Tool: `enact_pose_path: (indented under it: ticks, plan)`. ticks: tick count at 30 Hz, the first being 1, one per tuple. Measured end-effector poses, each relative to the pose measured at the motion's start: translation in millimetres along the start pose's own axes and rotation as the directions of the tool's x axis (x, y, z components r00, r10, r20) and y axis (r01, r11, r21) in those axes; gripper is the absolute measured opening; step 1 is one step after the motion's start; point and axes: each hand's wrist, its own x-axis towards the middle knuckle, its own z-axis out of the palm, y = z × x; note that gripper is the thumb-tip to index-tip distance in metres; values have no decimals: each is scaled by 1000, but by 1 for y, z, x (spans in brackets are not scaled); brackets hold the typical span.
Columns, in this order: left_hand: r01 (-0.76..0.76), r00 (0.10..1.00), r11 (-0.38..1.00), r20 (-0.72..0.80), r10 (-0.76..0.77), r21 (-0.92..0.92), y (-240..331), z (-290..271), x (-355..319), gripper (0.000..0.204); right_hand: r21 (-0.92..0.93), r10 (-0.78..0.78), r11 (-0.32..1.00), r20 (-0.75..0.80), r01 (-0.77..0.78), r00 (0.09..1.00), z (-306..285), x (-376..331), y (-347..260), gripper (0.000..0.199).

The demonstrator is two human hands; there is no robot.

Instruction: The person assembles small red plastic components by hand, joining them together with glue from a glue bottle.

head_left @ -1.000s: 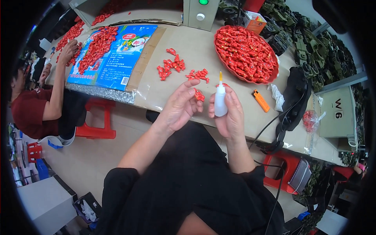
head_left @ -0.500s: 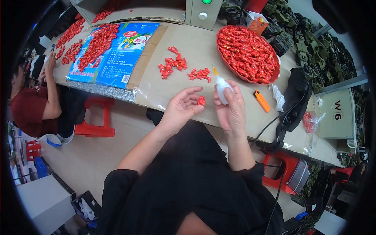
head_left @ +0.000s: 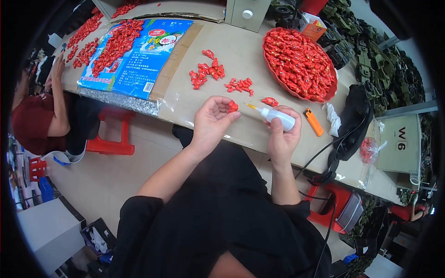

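My left hand (head_left: 212,119) pinches a small red figurine (head_left: 233,107) between thumb and fingers, just over the table's near edge. In my right hand (head_left: 283,139) is a white squeeze bottle (head_left: 282,120) with a thin yellowish nozzle. The bottle lies tilted, and its nozzle tip points left toward the figurine, a short gap apart. Beyond my hands, loose red pieces lie on the table in two groups, a larger cluster (head_left: 207,74) and a smaller cluster (head_left: 239,85). A single red piece (head_left: 269,101) rests just behind the bottle.
A red bowl (head_left: 334,91) heaped with red pieces stands at the back right. Nearby lie an orange lighter (head_left: 314,122), crumpled white tissue (head_left: 332,118) and a black bag with a cable (head_left: 354,116). Red pieces cover part of a blue printed sheet (head_left: 134,76). Another person (head_left: 44,111) sits at left.
The bottle has tipped from nearly upright to pointing left, its nozzle now close to the figurine. My left hand has lifted the figurine slightly. A red piece behind the bottle has come into view.
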Motion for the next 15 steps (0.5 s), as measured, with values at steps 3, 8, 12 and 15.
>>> enact_pose_path:
  ticks: [3,8,12,15]
  plan:
    - [-2,1000,1000,0,2,-17,0,1,1,26,-161,-129,977,79,140,988,-1,-4,2,24]
    - [0,1000,1000,-4,0,2,-2,0,0,26,-277,-211,927,166,251,963,1,-7,3,24]
    - [-3,1000,1000,4,3,5,-1,0,0,26,-306,-225,912,185,274,957,1,-7,4,24]
    - [-2,1000,1000,3,2,15,-1,0,0,25,-352,-256,883,196,312,947,1,-7,4,25]
